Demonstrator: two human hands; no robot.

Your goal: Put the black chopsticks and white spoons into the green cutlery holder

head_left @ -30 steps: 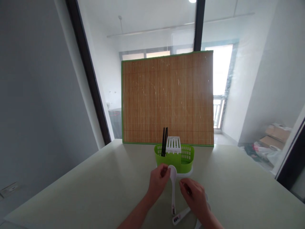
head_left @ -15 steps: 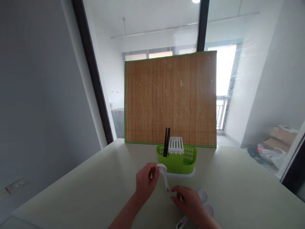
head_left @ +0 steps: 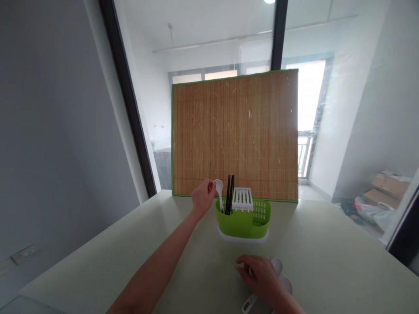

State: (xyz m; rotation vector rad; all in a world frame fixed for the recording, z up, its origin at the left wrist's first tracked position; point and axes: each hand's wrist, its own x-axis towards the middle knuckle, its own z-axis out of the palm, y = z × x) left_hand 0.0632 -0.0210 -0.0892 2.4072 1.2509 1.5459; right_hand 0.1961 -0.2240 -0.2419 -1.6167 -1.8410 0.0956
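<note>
My left hand [head_left: 204, 194] pinches a white spoon [head_left: 220, 194] by its bowl, handle pointing down. The spoon's lower end is inside the left compartment of a green utensil holder [head_left: 242, 224], beside black chopsticks [head_left: 230, 194] standing there. My right hand [head_left: 258, 274] rests near the table's front, fingers curled with thumb and forefinger apart and nothing between them. Two more white spoons, one nearer [head_left: 286, 285] and one farther [head_left: 276, 264], lie under and beside it, their handles partly hidden by the hand and wrist.
A white slotted rack [head_left: 242, 199] sits on the middle of the holder, which stands on a white base tray [head_left: 244, 239]. Behind it a bamboo mat [head_left: 234, 135] with green edging leans upright at the back of the pale table [head_left: 131, 257].
My left hand has carried the spoon forward and up from in front of the holder, and its handle has gone into the left compartment. The right hand has barely moved.
</note>
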